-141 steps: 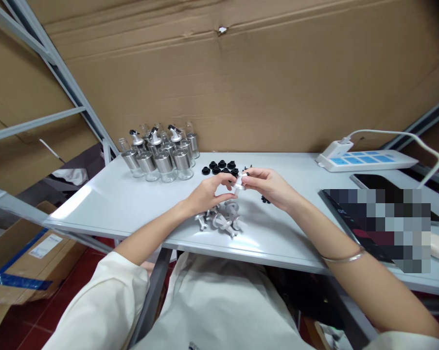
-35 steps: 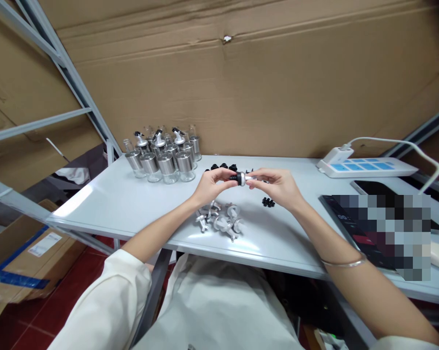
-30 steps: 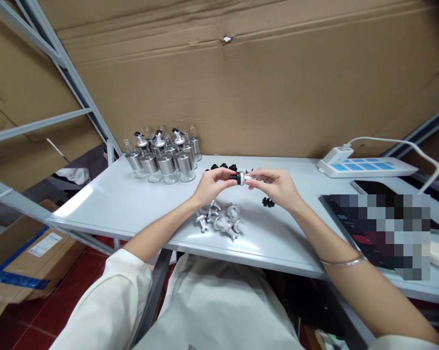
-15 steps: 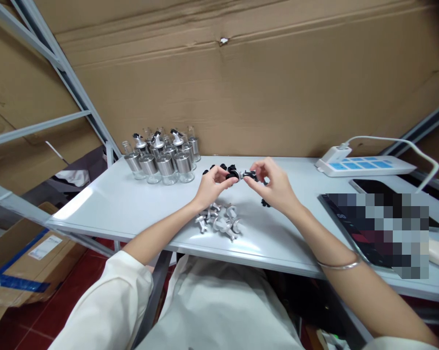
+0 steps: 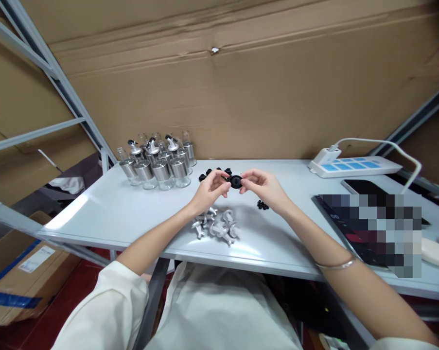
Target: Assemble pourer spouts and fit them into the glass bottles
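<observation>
Our left hand (image 5: 209,190) and right hand (image 5: 263,188) both pinch the black stopper piece (image 5: 236,182), above the table (image 5: 106,214) centre. Half a second ago they had parted; now rejoined (parts likely mating). Silver spouts (image 5: 216,226) lie at 6 o'clock.

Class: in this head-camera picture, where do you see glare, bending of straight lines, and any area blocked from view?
Head view: glare lies on the table at its left edge; the shelf frame bows from lens distortion; a pixelated block hides things at right; the hands' black cap is small, its details unclear.
</observation>
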A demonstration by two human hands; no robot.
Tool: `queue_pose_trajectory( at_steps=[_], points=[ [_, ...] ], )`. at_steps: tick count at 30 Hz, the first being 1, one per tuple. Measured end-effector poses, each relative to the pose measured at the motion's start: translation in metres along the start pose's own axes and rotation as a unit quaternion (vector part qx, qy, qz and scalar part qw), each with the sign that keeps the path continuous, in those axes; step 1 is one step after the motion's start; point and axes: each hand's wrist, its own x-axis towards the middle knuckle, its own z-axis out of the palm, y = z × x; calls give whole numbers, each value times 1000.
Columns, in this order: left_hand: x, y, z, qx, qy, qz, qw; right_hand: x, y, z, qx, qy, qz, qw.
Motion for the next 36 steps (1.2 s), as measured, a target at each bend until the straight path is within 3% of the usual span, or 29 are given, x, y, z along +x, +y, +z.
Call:
queue_pose_trajectory(
  at_steps=[9,14,23,29,36],
  points=[
    [1,-1,0,-31,-48,-22,998,-1,3,1,13,-32,-16,999],
    [0,2,0,-29,-43,-16,999,0,5,-2,-22,-68,-40,997],
    [0,-4,-1,10,-46,-7,999,0,10,-2,-34,-104,-28,994],
    [-3,-5,-2,47,-75,4,996,-3,11,1,-30,-167,-23,985],
    [-5,4,-2,89,-80,10,993,-6,10,1,-79,-170,-46,981]
  ],
)
